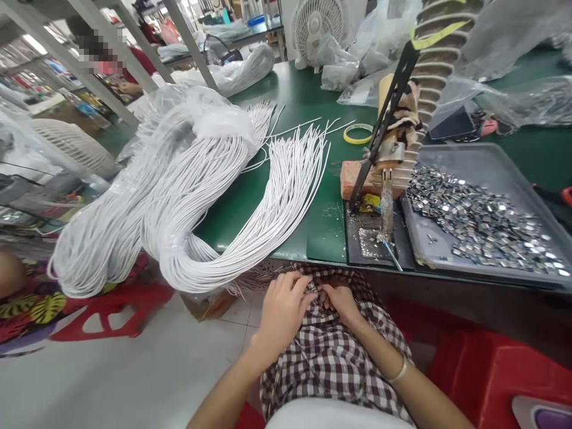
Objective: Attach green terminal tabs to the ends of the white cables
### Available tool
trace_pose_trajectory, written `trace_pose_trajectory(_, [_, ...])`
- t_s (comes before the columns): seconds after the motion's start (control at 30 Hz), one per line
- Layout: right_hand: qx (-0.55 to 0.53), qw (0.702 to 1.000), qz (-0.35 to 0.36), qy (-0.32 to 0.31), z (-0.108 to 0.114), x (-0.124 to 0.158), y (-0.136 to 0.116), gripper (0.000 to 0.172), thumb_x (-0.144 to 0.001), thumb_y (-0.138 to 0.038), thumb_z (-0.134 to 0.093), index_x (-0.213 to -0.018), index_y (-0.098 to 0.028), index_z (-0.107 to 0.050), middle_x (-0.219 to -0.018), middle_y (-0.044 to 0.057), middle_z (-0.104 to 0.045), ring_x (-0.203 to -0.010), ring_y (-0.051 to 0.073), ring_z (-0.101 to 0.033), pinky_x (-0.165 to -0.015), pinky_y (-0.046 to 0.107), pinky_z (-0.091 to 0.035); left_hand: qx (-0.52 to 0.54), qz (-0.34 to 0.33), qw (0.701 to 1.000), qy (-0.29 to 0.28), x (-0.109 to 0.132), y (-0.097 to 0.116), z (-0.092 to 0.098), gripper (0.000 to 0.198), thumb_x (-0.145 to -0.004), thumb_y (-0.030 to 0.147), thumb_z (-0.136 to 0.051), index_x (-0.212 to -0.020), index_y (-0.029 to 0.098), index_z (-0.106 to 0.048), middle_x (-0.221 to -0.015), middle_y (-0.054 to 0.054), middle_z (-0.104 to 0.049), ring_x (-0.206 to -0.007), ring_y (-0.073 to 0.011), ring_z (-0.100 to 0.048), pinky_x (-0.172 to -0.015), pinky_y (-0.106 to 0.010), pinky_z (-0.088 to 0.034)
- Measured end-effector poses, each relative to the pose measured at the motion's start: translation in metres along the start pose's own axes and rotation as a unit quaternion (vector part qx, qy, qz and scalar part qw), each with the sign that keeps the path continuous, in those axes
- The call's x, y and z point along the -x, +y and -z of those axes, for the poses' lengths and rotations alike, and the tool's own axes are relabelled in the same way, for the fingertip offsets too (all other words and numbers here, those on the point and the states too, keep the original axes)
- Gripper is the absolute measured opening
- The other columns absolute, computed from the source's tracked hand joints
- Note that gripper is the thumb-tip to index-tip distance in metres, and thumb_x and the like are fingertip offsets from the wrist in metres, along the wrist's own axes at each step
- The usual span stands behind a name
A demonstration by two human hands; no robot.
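My left hand (286,301) and my right hand (339,301) meet over my lap, just below the front edge of the green table (326,238). Fingers and thumb of the left are pinched together around something small, partly shiny, that is too small to name. The right hand's fingers are curled in close to the same spot, and what they hold is hidden. Above them on the table lies a large bundle of white cables (250,244), its loose ends fanned out. To the right stands a soldering iron (386,202) fixed upright over a dark base plate (370,241).
A grey tray (487,155) of small metal connectors (487,220) sits at the right. Behind the iron runs a ribbed hose (440,65). A yellow tape roll (357,134), a brick (353,179), a fan (317,27) and plastic bags (379,36) are on the table. Another person sits at left.
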State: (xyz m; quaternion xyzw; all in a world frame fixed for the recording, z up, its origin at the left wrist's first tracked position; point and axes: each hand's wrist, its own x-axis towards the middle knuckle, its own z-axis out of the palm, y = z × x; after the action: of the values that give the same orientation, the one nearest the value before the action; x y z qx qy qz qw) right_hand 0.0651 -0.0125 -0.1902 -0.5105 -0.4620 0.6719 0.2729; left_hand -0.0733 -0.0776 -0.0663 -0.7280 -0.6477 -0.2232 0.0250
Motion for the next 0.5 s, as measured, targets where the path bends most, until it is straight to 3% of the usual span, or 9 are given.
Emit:
trace_pose_trajectory(0.07, [-0.024, 1.0, 0.017, -0.01, 0.002, 0.012, -0.003, 0.028, -0.096, -0.04, -0.057, -0.105, -0.014, -0.062, -0.091, 0.002, -0.065, -0.07, 0.011, -0.063, -0.062, 0.027, -0.055, 0.011, 0.012, 0.999, -0.037, 0.008, 0.004, -0.022, 0.012, -0.092, 0.021, -0.059, -0.096, 0.015, -0.068, -0.085, -0.009, -0.071, -0.073, -0.0226, -0.065, -0.061, -0.03, -0.046])
trace_pose_trajectory(0.13, [-0.054, 0.997, 0.049, -0.015, 0.005, 0.028, -0.008, 0.035, -0.097, -0.046, -0.053, -0.095, -0.013, -0.063, -0.074, -0.002, -0.062, -0.055, 0.007, -0.056, -0.051, 0.022, -0.049, 0.035, 0.015, 0.997, -0.067, 0.013, 0.006, -0.036, 0.022, -0.094, 0.016, -0.054, -0.077, 0.016, -0.067, -0.069, -0.004, -0.069, -0.058, -0.018, -0.062, -0.052, -0.026, -0.042])
trace_pose_trajectory(0.23, [-0.092, 0.989, 0.115, -0.021, 0.01, 0.05, -0.019, 0.048, -0.088, -0.062, -0.058, -0.085, -0.015, -0.066, -0.053, -0.006, -0.054, -0.042, 0.007, -0.048, -0.043, 0.021, -0.043, 0.082, 0.001, 0.993, -0.089, 0.016, 0.011, -0.038, 0.034, -0.096, 0.011, -0.047, -0.068, 0.018, -0.065, -0.063, 0.0, -0.068, -0.051, -0.0122, -0.06, -0.048, -0.021, -0.039])
trace_pose_trajectory(0.33, [-0.122, 0.977, 0.176, -0.009, 0.014, 0.064, -0.033, 0.043, -0.075, -0.06, -0.072, -0.074, -0.017, -0.069, -0.045, -0.003, -0.054, -0.039, 0.01, -0.048, -0.043, 0.025, -0.043, 0.108, -0.026, 0.99, -0.086, 0.009, 0.014, -0.021, 0.035, -0.095, 0.019, -0.054, -0.062, 0.02, -0.065, -0.059, 0.003, -0.068, -0.051, -0.0107, -0.061, -0.051, -0.019, -0.043])
trace_pose_trajectory(0.4, [-0.155, 0.966, 0.207, 0.026, 0.019, 0.071, -0.044, 0.038, -0.082, -0.056, -0.067, -0.074, -0.02, -0.07, -0.054, 0.001, -0.06, -0.047, 0.013, -0.054, -0.045, 0.026, -0.044, 0.091, -0.014, 0.994, -0.06, -0.003, 0.009, -0.002, 0.031, -0.093, 0.024, -0.058, -0.064, 0.02, -0.068, -0.062, 0.0, -0.069, -0.056, -0.014, -0.063, -0.057, -0.023, -0.046])
trace_pose_trajectory(0.47, [-0.189, 0.954, 0.224, 0.054, 0.026, 0.077, -0.053, 0.039, -0.09, -0.056, -0.055, -0.079, -0.022, -0.071, -0.067, 0.004, -0.065, -0.056, 0.015, -0.059, -0.047, 0.027, -0.047, 0.045, 0.034, 0.998, -0.008, -0.018, -0.006, 0.02, 0.017, -0.092, 0.024, -0.059, -0.089, 0.018, -0.074, -0.087, -0.011, -0.075, -0.082, -0.025, -0.069, -0.076, -0.036, -0.05])
trace_pose_trajectory(0.5, [-0.201, 0.951, 0.226, 0.06, 0.03, 0.08, -0.058, 0.039, -0.093, -0.055, -0.051, -0.082, -0.024, -0.071, -0.068, 0.004, -0.064, -0.057, 0.015, -0.059, -0.048, 0.027, -0.047, 0.015, 0.065, 0.998, 0.017, -0.026, -0.015, 0.031, 0.021, -0.092, 0.022, -0.058, -0.108, 0.017, -0.071, -0.109, -0.019, -0.071, -0.103, -0.0333, -0.065, -0.09, -0.049, -0.046])
